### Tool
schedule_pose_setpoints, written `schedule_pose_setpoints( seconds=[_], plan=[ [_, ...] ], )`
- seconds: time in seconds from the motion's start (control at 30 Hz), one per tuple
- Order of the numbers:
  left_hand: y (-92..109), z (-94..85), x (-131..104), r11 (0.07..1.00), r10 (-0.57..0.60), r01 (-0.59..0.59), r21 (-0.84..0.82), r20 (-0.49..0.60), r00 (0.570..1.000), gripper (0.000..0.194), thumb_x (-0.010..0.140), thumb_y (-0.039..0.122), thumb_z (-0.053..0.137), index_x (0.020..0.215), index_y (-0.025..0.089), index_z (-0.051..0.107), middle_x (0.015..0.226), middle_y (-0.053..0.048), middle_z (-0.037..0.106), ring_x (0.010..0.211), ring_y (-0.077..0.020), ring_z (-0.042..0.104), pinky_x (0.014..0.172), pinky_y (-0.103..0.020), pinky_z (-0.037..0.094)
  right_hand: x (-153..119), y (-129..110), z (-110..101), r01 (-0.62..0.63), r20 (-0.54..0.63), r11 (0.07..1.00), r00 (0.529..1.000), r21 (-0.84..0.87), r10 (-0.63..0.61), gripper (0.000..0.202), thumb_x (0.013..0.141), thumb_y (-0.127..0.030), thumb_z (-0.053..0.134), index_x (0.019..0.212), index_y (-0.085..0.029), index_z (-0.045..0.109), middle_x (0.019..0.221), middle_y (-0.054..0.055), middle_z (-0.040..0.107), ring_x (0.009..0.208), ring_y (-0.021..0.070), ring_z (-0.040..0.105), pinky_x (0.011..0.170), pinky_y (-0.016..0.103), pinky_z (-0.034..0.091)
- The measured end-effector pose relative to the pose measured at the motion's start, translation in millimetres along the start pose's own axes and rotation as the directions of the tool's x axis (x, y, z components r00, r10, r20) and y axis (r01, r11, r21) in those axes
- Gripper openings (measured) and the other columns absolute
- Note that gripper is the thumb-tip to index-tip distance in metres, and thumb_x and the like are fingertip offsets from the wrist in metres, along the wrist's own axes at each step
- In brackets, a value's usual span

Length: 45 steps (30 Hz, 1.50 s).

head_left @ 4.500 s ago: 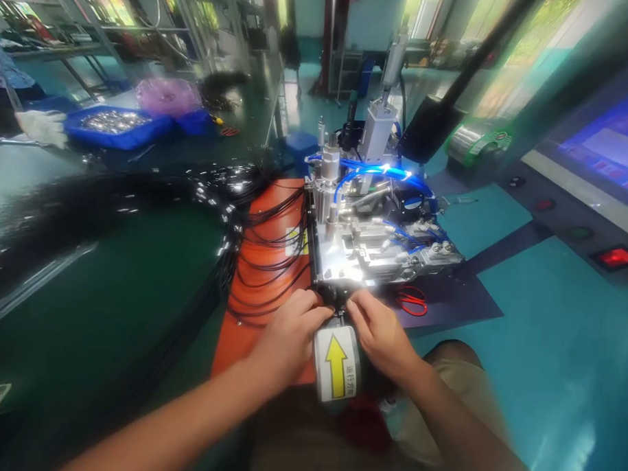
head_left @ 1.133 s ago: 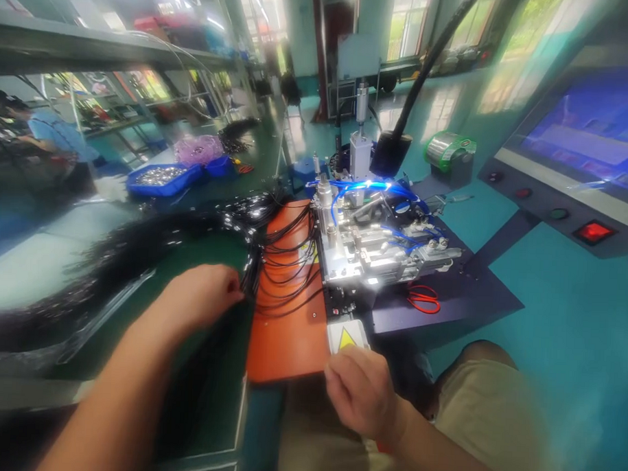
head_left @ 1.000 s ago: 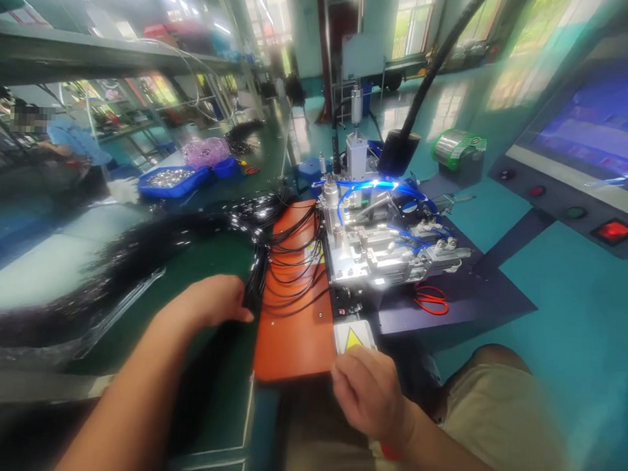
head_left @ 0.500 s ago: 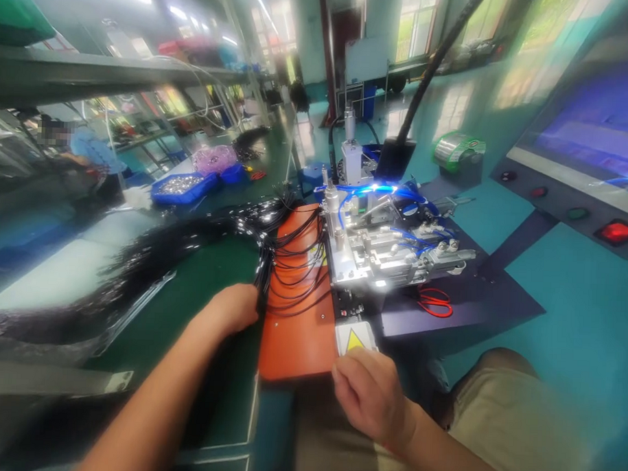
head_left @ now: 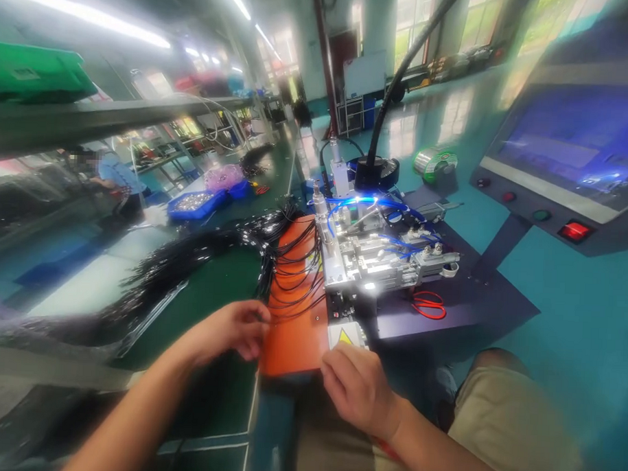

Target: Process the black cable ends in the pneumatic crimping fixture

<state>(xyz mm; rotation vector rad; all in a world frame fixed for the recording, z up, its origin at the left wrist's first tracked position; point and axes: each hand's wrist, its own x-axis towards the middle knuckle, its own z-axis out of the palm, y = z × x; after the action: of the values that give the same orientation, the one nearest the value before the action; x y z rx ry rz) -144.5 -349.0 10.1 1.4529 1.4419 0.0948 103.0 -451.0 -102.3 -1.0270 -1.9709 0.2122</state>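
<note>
My left hand (head_left: 237,331) is at the left edge of the orange plate (head_left: 293,348), its fingers loosely bent and apart, with no held thing showing. Close above its fingertips, thin black cables (head_left: 296,279) arch across the plate to the metal fixture machine (head_left: 375,258). Their long bundle (head_left: 190,252) trails left over the green mat (head_left: 224,277). My right hand (head_left: 357,388) is closed in a pinch just in front of the white box with a yellow warning triangle (head_left: 345,335). Whatever it may grip is hidden by its fingers.
Red-handled scissors (head_left: 429,305) lie on the dark base plate right of the machine. A screen with a button panel (head_left: 564,155) stands at the right, a wire spool (head_left: 436,164) behind. Blue trays (head_left: 196,202) sit farther left, beyond which a person in blue (head_left: 120,174) works.
My left hand has come down and nearer along the cables, and its fingers have parted. The right hand stays closed by the white box. The whole view has shifted slightly.
</note>
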Motion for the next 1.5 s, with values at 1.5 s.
schedule_pose_setpoints(
  seconds=[1.5],
  plan=[
    [30, 141.8, 64, 0.236, 0.951, -0.635, 0.735, -0.041, 0.306, 0.023, 0.099, 0.021, 0.043, 0.113, 0.014, 0.059, 0.080, -0.005, 0.061, 0.070, -0.0158, 0.055, 0.061, -0.028, 0.043, 16, 39, -53, -0.628, 0.179, 0.360, 0.630, 0.689, 0.756, 0.027, 0.082, -0.038, 0.072, 0.095, -0.016, 0.066, 0.058, -0.003, 0.061, 0.052, 0.0112, 0.056, 0.048, 0.023, 0.045]
  ],
)
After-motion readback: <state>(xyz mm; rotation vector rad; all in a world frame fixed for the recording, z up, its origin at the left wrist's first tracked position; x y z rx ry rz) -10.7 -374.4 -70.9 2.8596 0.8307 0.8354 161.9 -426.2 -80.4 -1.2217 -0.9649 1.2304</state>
